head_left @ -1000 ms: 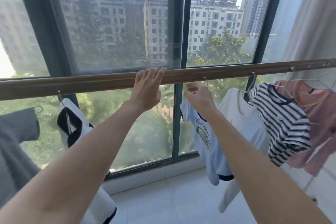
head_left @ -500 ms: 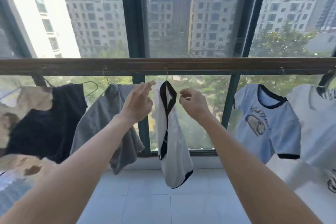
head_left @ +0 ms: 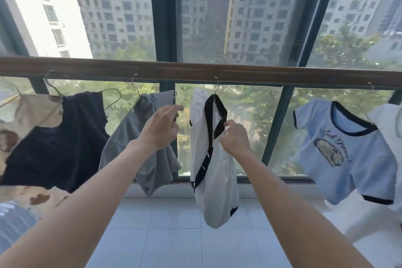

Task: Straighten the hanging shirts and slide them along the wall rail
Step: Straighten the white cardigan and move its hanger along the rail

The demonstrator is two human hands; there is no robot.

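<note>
A brown wooden rail (head_left: 250, 76) runs across the window with shirts on wire hangers below it. A white shirt with a black collar (head_left: 214, 183) hangs edge-on at the centre. My right hand (head_left: 236, 138) pinches its black collar. My left hand (head_left: 161, 128) is in front of a grey shirt (head_left: 152, 165), fingers bent at the free end of that shirt's hanger; whether it grips anything is unclear. A black shirt (head_left: 56, 141) hangs further left and a light blue printed shirt (head_left: 341, 154) to the right.
A beige patterned cloth (head_left: 19, 115) hangs at the far left and a white garment (head_left: 389, 135) at the far right edge. Dark window frames (head_left: 165, 17) stand behind the rail. White floor tiles (head_left: 169, 235) lie below.
The view has swung left along the rail. My hands left the rail and the light blue shirt and came to the white shirt; my right hand now pinches its collar lower down.
</note>
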